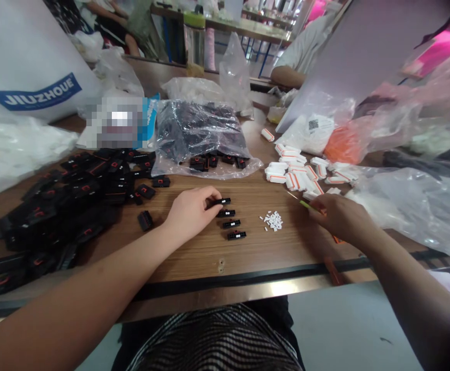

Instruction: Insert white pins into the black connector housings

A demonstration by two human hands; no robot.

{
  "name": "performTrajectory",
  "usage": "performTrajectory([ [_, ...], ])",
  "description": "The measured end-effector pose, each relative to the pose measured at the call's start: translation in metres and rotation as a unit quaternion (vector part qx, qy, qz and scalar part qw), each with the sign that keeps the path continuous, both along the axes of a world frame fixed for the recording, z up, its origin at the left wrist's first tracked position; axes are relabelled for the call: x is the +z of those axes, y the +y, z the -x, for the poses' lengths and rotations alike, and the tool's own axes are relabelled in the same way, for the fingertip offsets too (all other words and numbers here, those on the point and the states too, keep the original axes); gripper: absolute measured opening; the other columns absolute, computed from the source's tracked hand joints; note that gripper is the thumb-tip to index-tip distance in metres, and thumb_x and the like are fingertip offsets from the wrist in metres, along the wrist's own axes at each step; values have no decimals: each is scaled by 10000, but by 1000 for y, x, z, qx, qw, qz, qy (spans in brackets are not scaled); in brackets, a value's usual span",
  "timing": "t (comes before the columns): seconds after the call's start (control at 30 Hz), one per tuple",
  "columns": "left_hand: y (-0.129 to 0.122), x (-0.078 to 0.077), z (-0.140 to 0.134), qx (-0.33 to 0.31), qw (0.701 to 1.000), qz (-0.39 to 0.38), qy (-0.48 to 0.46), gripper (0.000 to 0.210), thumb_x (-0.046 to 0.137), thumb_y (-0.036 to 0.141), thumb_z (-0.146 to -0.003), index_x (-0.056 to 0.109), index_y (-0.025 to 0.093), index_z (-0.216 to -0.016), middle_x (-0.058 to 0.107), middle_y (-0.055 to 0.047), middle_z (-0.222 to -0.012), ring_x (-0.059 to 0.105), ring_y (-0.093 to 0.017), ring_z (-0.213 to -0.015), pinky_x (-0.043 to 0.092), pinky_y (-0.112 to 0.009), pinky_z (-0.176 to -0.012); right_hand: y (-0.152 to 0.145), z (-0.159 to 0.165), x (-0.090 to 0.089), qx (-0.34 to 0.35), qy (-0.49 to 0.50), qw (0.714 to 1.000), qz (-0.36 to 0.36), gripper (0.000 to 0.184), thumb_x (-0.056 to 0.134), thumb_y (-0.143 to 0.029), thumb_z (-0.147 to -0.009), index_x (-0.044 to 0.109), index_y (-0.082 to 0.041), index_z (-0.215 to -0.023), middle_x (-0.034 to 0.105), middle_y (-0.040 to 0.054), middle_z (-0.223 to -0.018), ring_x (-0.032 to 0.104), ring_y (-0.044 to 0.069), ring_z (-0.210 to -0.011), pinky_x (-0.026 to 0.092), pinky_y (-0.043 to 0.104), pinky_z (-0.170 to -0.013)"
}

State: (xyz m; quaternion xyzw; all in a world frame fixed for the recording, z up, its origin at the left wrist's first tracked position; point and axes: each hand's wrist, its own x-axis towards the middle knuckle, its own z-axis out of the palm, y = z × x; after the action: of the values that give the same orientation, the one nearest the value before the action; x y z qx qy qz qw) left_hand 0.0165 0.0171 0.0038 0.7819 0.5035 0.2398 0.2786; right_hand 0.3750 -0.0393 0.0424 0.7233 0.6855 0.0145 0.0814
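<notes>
My left hand (194, 208) pinches the farthest of a short column of black connector housings between thumb and fingers. Nearer to me, other black connector housings (231, 223) lie in line, with small white dots on their facing sides. In my right hand (343, 216) is a thin pick (304, 204) with a yellow-green handle, its fine tip pointing left. Between the hands lies a small heap of tiny white plugs (274, 221). One lone black connector (145, 220) rests left of my left hand, beside a large pile of black connectors (81, 190).
White connectors with orange stripes (298, 175) are heaped beyond my right hand. A clear bag of black parts (201, 129) lies at the back centre. Plastic bags (402, 206) crowd the right side. A bottle (194, 44) stands behind; other people sit across the table.
</notes>
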Motion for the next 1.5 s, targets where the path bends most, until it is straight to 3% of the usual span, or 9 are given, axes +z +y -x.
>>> performTrajectory([
  [0.17, 0, 0, 0, 4, 1000, 6, -4, 105, 704, 257, -807, 698, 223, -906, 559, 40, -628, 511, -135, -600, 370, -276, -627, 9, -6, 18, 7, 182, 983, 26, 243, 623, -418, -800, 723, -197, -814, 706, 42, -678, 612, 173, -589, 438, 308, -564],
  [0.37, 0, -3, 0, 1, 1000, 3, -11, 102, 699, 267, -804, 691, 230, -899, 566, 41, -626, 512, -137, -606, 359, -276, -620, 39, 27, 39, -2, 289, 956, -39, 273, 704, -425, -734, 789, -205, -873, 687, 32, -644, 560, 150, -558, 385, 285, -513],
  [0.5, -1, -1, -1, 0, 1000, 9, -20, 102, 701, 245, -801, 689, 228, -901, 579, 42, -642, 515, -135, -617, 368, -272, -628, 60, 64, 34, 16, 356, 932, -60, 218, 724, -361, -705, 779, -192, -832, 681, 22, -638, 535, 128, -533, 360, 269, -490],
  [0.7, 0, -1, 0, -7, 1000, 0, -27, 103, 693, 238, -805, 696, 227, -908, 602, 34, -684, 527, -138, -645, 375, -273, -637, 75, 93, 18, 56, 384, 915, -108, 245, 698, -442, -782, 791, -237, -879, 764, 49, -847, 637, 175, -678, 442, 292, -543],
  [0.87, 0, -2, 1, -18, 999, -7, -35, 100, 675, 230, -818, 689, 222, -917, 623, 28, -715, 538, -141, -655, 390, -276, -641, 85, 113, 13, 50, 417, 897, -133, 233, 724, -424, -770, 786, -241, -900, 760, 30, -787, 597, 153, -575, 410, 284, -486],
  [1.07, -1, -1, 0, -13, 1000, -2, -28, 109, 696, 228, -811, 693, 223, -920, 622, 26, -696, 552, -152, -665, 401, -280, -641, 85, 130, 9, 91, 400, 898, -160, 313, 571, -460, -907, 732, -219, -791, 726, 36, -718, 633, 170, -627, 469, 299, -562],
  [1.17, -1, 0, 0, -9, 1000, 2, -29, 115, 698, 229, -811, 693, 228, -925, 620, 28, -699, 553, -150, -665, 402, -275, -634, 73, 130, 11, 57, 476, 865, -147, 363, 545, -506, -923, 710, -202, -811, 730, 51, -728, 624, 146, -542, 469, 281, -501],
  [1.37, -2, 0, 0, -11, 999, -1, -34, 115, 695, 222, -810, 685, 225, -924, 617, 29, -705, 548, -145, -657, 395, -272, -628, 48, 146, 9, -31, 611, 779, -139, 314, 755, -488, -780, 633, -214, -688, 667, 7, -574, 563, 110, -419, 418, 234, -387],
  [1.5, -2, 0, 0, -18, 999, -4, -41, 105, 687, 218, -812, 679, 222, -916, 620, 26, -699, 552, -149, -657, 406, -277, -634, 45, 157, -3, -46, 630, 765, -128, 392, 719, -539, -806, 560, -226, -630, 600, -17, -497, 502, 98, -373, 374, 234, -354],
])
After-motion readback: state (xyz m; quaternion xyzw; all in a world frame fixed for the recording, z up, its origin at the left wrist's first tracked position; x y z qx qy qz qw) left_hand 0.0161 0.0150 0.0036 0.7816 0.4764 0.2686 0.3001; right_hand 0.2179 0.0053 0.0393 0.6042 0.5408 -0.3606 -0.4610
